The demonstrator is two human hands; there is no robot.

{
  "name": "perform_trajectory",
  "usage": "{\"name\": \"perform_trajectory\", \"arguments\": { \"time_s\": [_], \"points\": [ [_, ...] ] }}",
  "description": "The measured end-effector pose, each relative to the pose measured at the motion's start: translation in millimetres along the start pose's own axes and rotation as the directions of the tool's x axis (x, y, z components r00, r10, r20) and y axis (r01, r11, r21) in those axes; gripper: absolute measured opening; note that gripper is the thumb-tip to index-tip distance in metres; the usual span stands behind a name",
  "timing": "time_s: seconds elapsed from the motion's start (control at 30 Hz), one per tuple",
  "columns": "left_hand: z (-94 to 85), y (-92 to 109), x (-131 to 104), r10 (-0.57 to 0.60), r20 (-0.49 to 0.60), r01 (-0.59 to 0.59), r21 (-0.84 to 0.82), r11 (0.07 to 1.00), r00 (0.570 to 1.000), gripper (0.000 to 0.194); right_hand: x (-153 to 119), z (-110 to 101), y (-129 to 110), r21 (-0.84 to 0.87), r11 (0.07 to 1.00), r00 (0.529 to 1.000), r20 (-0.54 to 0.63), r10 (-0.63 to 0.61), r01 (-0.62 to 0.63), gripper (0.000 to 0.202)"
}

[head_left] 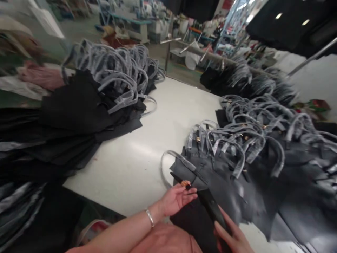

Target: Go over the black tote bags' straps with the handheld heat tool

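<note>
Worktop (142,151), pale, runs away from wearer w/ dark stacks on both sides. L hand (177,201) is nearly closed, fingertips pinching a small gold-coloured bit (185,183) by a dark strap end; exact shape too blurred to tell. R hand (231,233), lower R, is wrapped round the folded edge of a black bag piece (209,205), which sits at the near edge, close to wearer's body, btwn the hands. Silver bracelet (150,218) on L wrist. Just beyond L hand, a plastic-wrapped loop handle (164,165) stands at the edge of the R stack (252,189), whose other wrapped handles arch up behind. L stack (76,105) is black pcs, w/ more wrapped handles (116,63) bunched at its far end. Metal rack (207,54) stands beyond.
</note>
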State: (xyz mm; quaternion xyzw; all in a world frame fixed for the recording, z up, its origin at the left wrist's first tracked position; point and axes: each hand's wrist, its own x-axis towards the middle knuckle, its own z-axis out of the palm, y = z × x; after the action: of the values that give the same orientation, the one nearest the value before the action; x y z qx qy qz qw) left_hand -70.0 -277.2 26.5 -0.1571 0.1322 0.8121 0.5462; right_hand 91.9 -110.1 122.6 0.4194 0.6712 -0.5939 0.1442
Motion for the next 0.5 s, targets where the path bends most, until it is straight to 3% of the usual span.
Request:
{"name": "perform_trajectory", "arguments": {
  "time_s": [0.07,0.13,0.27,0.4,0.5],
  "points": [
    [0.2,-5.2,1.7,-0.088,0.019,0.088,-0.034,0.996,0.996,0.032,-2.7,-1.1,-5.1,0.04,0.999,1.0,-0.016,0.002,-0.001,0.099],
    [0.4,-12.9,4.5,-0.113,-0.041,0.114,0.009,0.993,0.993,0.036,-7.0,-3.2,-8.8,0.033,0.999,0.999,-0.033,0.015,-0.014,0.096],
    [1.3,-23.5,10.1,0.042,-0.15,0.008,0.317,0.948,0.988,0.035,-9.2,-7.3,-4.2,0.001,1.0,1.0,-0.002,0.02,-0.02,0.094],
    [-0.5,-27.5,11.7,0.09,-0.15,0.0,0.513,0.858,0.985,0.052,-3.0,-5.0,4.1,-0.023,0.999,0.999,0.039,0.024,-0.023,0.096],
    [-6.8,-30.4,12.8,0.154,-0.135,-0.029,0.655,0.755,0.979,0.042,0.7,-2.5,5.8,-0.041,0.999,0.998,0.058,-0.001,0.003,0.089]
  ]
}}
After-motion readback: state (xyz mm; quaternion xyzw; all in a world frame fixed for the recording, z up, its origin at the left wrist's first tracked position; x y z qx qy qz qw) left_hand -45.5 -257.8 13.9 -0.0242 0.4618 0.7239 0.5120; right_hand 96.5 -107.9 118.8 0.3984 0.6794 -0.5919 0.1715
